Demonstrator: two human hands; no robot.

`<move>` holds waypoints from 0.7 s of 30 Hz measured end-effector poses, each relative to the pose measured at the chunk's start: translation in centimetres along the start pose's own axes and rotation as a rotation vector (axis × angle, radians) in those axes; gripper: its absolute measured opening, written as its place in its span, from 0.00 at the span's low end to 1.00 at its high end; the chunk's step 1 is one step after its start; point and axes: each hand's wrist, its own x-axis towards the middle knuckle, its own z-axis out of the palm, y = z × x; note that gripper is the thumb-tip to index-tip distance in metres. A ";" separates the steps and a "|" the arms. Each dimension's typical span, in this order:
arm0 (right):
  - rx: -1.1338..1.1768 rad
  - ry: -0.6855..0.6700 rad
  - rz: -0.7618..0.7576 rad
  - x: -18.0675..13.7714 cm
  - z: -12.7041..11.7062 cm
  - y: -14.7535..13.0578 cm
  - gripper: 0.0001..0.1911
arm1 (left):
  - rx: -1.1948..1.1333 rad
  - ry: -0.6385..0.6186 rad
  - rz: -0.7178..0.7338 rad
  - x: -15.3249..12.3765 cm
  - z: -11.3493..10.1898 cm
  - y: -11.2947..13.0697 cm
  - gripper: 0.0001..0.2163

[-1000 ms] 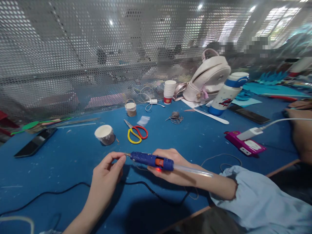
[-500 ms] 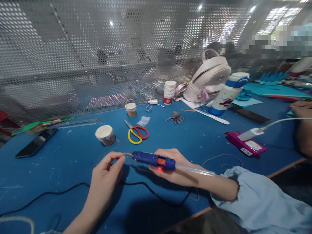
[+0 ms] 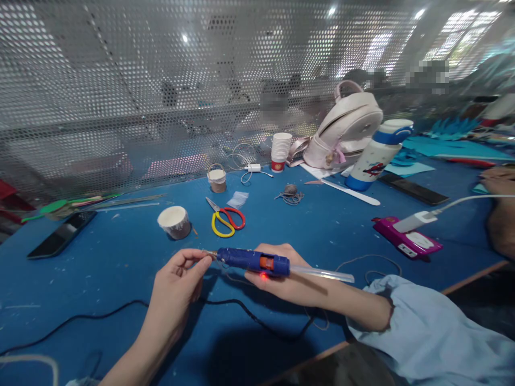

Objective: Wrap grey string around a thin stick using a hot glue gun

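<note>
My right hand (image 3: pixel 281 279) grips a blue glue gun (image 3: pixel 253 261) held sideways over the blue table (image 3: pixel 100 268), nozzle pointing left. A red light glows on its underside and a clear glue stick (image 3: pixel 322 274) juts out of its back. My left hand (image 3: pixel 177 284) is pinched at the nozzle tip, thumb and forefinger closed on something too small to make out. The gun's black cord (image 3: pixel 120 311) trails across the table toward the left.
Beyond my hands lie yellow-and-red scissors (image 3: pixel 225 219), a tipped paper cup (image 3: pixel 175 222), a small cup with a handle (image 3: pixel 218 180), stacked paper cups (image 3: pixel 280 151), a bottle (image 3: pixel 376 155), a backpack (image 3: pixel 346 128), a phone (image 3: pixel 60 235) and a pink device (image 3: pixel 406 241). Another person's arm (image 3: pixel 499 220) rests far right.
My left fingers have closed in tighter on the nozzle tip. The gun has shifted slightly right and up.
</note>
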 end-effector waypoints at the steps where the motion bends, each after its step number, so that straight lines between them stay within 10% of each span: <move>1: -0.003 0.004 -0.005 0.0 0.1 0.1 0.09 | 0.001 0.001 0.001 0.0 0.0 0.0 0.14; 21: -0.006 0.029 -0.082 0.1 0.6 0.1 0.09 | -0.002 0.028 0.003 -0.2 0.2 0.1 0.15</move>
